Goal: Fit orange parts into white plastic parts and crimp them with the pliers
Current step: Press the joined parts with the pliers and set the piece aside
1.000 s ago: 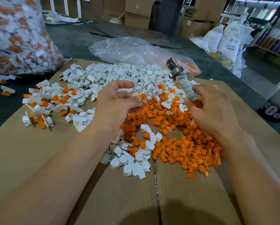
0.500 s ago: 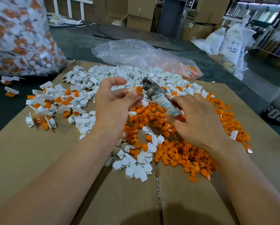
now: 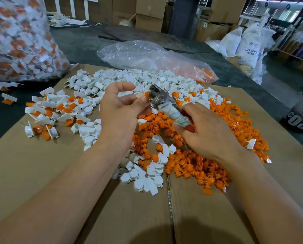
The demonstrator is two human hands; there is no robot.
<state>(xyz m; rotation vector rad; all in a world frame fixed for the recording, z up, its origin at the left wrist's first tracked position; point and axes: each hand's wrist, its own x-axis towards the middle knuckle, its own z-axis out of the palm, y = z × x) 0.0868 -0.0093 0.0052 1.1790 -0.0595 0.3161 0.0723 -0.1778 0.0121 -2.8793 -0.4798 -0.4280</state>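
Your right hand [image 3: 207, 134] covers the lower handles of the pliers [image 3: 164, 104]. The pliers' head hides one side of the white-and-orange part [image 3: 143, 94] pinched in your left hand [image 3: 119, 113], so you cannot tell whether it is gripped. Past the surface's far left corner, the full bag [image 3: 20, 41] is cut off and blurred.

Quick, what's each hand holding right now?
Left hand: pinches an orange-and-white part.
Right hand: grips the pliers.
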